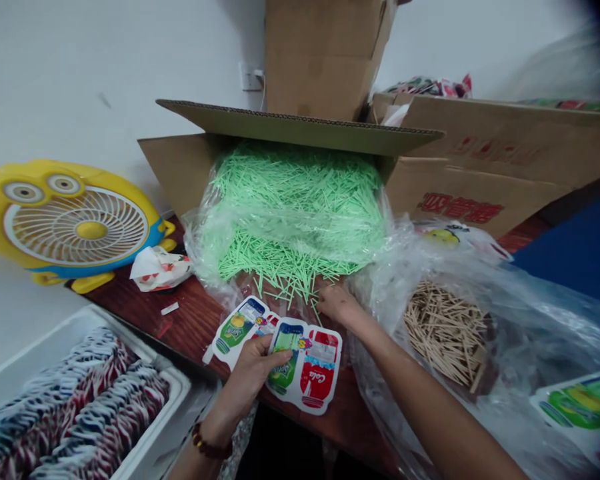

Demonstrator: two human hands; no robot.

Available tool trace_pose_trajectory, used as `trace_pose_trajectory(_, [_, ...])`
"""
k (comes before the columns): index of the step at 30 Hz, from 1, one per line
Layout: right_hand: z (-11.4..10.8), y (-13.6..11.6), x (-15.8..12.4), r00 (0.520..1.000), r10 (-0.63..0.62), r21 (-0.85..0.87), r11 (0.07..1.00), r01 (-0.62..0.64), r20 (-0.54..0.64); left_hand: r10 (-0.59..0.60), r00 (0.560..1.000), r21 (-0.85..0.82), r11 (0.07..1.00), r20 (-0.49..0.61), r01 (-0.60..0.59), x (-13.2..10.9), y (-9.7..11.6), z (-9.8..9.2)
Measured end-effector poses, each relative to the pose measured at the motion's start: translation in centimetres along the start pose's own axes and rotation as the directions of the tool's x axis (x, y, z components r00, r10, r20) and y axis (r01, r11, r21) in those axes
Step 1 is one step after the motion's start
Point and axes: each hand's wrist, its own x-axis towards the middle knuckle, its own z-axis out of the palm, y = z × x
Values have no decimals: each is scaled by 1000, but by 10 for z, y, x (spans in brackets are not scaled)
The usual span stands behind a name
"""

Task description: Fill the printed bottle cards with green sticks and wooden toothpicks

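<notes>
My left hand [253, 367] grips a flat packet [321, 373] printed with a green Sprite jar and a red Cola jar, thumb on top. A second packet [240, 331] of the same print lies just behind it, partly covered by the first. My right hand [337, 305] reaches to the front edge of a heap of thin green paper sticks [300, 180]. Its fingers are curled together among loose sticks; whether any stick is between them is hidden. The heap spills from a clear plastic bag [200, 240] inside an open cardboard box [175, 167].
A yellow cartoon fan [91, 230] and crumpled wrapper [161, 268] stand left on the wooden table [190, 320]. Below is a white foam box [180, 387] with rows of packets. Brown sticks [445, 333] lie in plastic at right, another packet [580, 397] beside them. More cartons [325, 60] stand behind.
</notes>
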Motion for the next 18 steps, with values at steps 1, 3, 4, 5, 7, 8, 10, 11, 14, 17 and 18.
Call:
trace_pose_trajectory(1, [-4,0,-2,1000,-10,33,999,11,-18,7,1000,5,1000,5,-7,0,1,0])
trace_pose_trajectory(3, [-15,-2,-9,997,-30,97,995,36,-67,16,1000,18,1000,24,-16,-1,1,1])
trace_pose_trajectory(4, [-22,-3,-15,994,-41,151,987,55,-97,17,999,27,999,33,-18,-1,1,2])
trace_pose_trajectory(5, [-28,-6,-22,990,-55,250,965,85,-128,15,999,38,999,41,-17,-2,1,3])
trace_pose_trajectory(7, [-39,-12,-39,978,-85,551,816,177,-190,18,998,67,997,64,-22,-3,0,7])
trace_pose_trajectory(8, [-43,-15,-48,972,-86,698,682,218,-220,25,997,85,996,78,-32,-3,-1,9])
trace_pose_trajectory(10, [-46,-22,-64,963,-55,872,413,262,-263,36,994,116,992,106,-48,-4,-1,14])
trace_pose_trajectory(11, [-46,-24,-70,962,-32,901,343,267,-273,38,992,127,990,118,-53,-4,-1,16])
trace_pose_trajectory(14, [-42,-28,-82,953,37,925,255,282,-301,33,989,135,989,146,-53,-6,-1,24])
trace_pose_trajectory(17, [-38,-26,-88,952,53,931,231,282,-302,23,986,116,992,164,-42,-7,-1,29])
trace_pose_trajectory(18, [-38,-25,-89,956,50,935,230,272,-290,18,986,109,993,167,-37,-7,-1,30])
